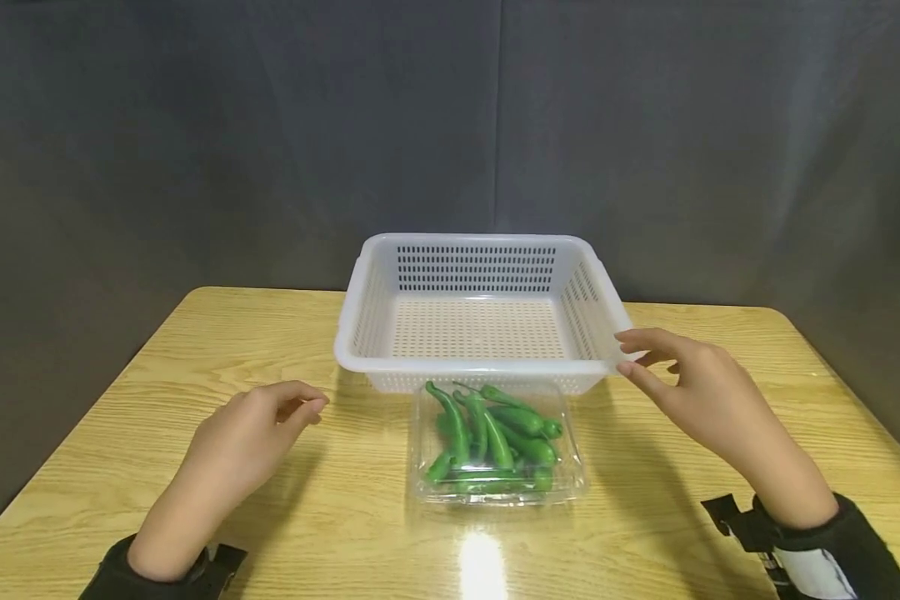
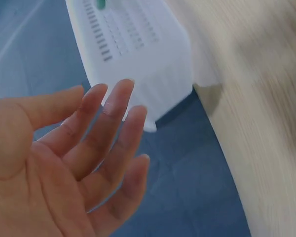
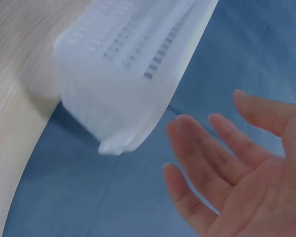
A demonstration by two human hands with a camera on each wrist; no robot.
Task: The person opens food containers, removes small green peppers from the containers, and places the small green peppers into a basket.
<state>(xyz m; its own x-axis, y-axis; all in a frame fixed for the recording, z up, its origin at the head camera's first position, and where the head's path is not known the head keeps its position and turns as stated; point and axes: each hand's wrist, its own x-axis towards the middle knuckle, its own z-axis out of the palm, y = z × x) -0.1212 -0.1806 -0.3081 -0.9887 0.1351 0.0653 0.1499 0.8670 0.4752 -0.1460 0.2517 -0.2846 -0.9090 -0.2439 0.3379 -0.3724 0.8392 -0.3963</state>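
Observation:
A white perforated plastic basket sits at the back of the table. In front of it, against its near side in the head view, lies a clear plastic container of green peppers. My right hand hovers by the basket's front right corner, its fingertips overlapping the rim in the head view. The right wrist view shows that hand with loosely bent fingers, beside the basket and holding nothing. To the left of the container my left hand hangs over the table, fingers relaxed and holding nothing.
Everything stands on a light wood-grain table with rounded back corners. A dark grey cloth hangs behind its back edge. Black bands wrap both wrists.

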